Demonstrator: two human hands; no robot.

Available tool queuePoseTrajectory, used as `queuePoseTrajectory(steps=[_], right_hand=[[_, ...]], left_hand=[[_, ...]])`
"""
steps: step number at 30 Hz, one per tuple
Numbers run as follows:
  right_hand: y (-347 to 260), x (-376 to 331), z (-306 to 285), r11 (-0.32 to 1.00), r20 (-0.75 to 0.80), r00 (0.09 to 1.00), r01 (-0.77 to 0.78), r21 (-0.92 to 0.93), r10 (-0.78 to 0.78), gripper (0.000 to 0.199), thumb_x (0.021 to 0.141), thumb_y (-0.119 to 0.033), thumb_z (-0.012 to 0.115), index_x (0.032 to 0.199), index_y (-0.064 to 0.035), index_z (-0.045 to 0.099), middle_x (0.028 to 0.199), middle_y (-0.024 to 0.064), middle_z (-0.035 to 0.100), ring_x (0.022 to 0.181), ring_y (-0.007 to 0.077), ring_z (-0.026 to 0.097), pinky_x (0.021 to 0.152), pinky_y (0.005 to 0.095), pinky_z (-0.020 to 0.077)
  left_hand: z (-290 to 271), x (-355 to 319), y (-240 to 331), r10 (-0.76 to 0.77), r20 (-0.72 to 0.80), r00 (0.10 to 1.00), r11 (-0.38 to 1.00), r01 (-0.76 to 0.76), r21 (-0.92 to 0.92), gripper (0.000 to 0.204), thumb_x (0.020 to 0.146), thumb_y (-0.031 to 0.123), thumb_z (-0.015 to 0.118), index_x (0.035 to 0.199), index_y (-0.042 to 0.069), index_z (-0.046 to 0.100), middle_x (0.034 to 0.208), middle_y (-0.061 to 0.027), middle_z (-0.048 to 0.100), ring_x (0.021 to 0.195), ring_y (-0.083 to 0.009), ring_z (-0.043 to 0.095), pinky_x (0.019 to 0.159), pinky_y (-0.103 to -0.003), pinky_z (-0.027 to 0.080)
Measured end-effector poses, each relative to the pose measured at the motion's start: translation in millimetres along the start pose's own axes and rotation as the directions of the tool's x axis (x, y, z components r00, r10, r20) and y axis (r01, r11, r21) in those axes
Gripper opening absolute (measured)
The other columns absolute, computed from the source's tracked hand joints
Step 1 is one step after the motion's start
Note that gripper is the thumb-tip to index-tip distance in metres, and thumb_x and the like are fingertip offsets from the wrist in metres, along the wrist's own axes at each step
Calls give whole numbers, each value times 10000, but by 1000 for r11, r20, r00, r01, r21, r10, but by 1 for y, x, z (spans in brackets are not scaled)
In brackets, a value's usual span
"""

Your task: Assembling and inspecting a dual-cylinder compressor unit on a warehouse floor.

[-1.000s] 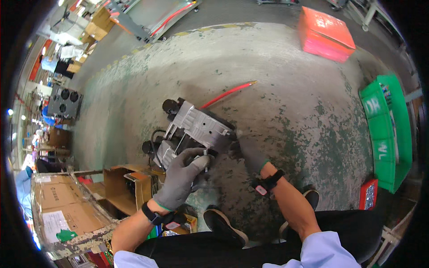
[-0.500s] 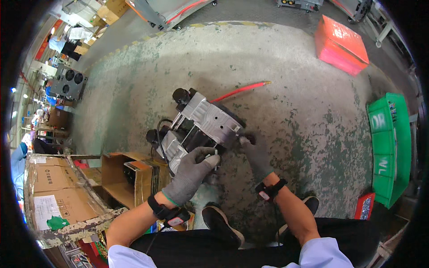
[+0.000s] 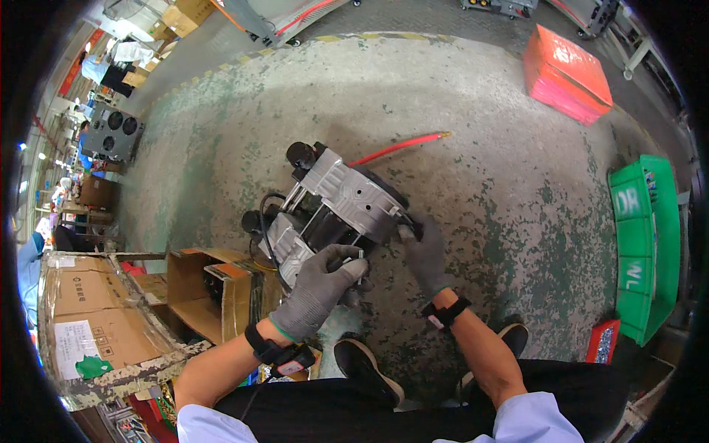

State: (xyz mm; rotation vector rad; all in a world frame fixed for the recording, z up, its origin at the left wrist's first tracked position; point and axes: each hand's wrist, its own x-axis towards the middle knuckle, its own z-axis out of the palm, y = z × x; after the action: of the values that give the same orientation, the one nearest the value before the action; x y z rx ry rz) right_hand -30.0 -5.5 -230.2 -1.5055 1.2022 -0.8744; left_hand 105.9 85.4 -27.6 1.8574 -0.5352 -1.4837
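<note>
A silver-and-black twin-cylinder air compressor pump point(image 3: 358, 199) lies at a slant on the floor in front of me, with black round caps at its far end. My left hand point(image 3: 314, 288), in a grey glove, is closed in a pinch at its near side. A small silvery metal piece point(image 3: 360, 254) shows at the thumb and fingertips. My right hand point(image 3: 425, 258), also gloved, is beside the pump's right end with its fingers curled in. What those fingers hold, if anything, is hidden. A red hose point(image 3: 399, 148) with a brass-coloured tip extends from behind the pump.
An open cardboard box point(image 3: 196, 295) and a worn rack with a closed carton point(image 3: 92, 303) stand at my left. Green bins point(image 3: 635, 251) and a small red tray point(image 3: 603, 341) are at my right. A red-wrapped box point(image 3: 567, 74) sits far right. My shoes point(image 3: 362, 365) are close below.
The right hand has shifted slightly in toward the pump's end. The left hand keeps its pinch near the same spot, and the pump stays in place.
</note>
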Motion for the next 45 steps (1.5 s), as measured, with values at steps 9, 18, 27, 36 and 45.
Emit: queuePoseTrajectory(steps=[9, 18, 27, 36, 45], right_hand=[[-29, 8, -11, 673, 364, 843, -536, 510, 395, 458, 971, -397, 509, 1161, 17, 562, 994, 168, 653, 676, 245, 666, 579, 363, 546], [-30, 17, -20, 658, 485, 786, -601, 454, 383, 480, 972, -432, 485, 1127, 9, 592, 862, 119, 669, 637, 218, 658, 552, 347, 545], [-18, 21, -18, 586, 613, 646, -735, 340, 455, 541, 976, -533, 340, 1193, -69, 512, 852, 95, 649, 659, 224, 638, 568, 361, 505], [40, 12, -2, 800, 384, 852, -490, 347, 356, 471, 927, -398, 544, 1202, -16, 526, 1067, 143, 629, 883, 249, 629, 739, 391, 506], [-5, 17, -11, 845, 245, 873, -476, 242, 422, 395, 925, -347, 556, 1074, 18, 584, 814, 109, 642, 761, 225, 625, 710, 360, 485]], left_hand=[[3, 4, -4, -8, 17, 1000, 1000, 8, 24, 397, 912, 244, 612, 1210, -3, 521, 932, -39, 597, 691, -86, 580, 544, -233, 500], [7, 12, -11, 39, 20, 999, 999, -40, 21, 399, 909, 243, 622, 1213, 5, 518, 937, -44, 606, 671, -95, 598, 528, -224, 476], [6, 4, -3, 5, 4, 1000, 1000, -6, 6, 376, 901, 241, 630, 1192, 18, 546, 928, -25, 611, 745, -66, 569, 600, -235, 477], [9, 1, 3, 27, 21, 999, 999, -27, 24, 371, 902, 218, 624, 1188, 1, 530, 946, -32, 623, 794, -81, 591, 639, -250, 514], [9, 7, -4, 76, 8, 997, 994, -77, 84, 378, 904, 190, 620, 1214, -5, 529, 957, -46, 627, 798, -92, 601, 628, -255, 522]])
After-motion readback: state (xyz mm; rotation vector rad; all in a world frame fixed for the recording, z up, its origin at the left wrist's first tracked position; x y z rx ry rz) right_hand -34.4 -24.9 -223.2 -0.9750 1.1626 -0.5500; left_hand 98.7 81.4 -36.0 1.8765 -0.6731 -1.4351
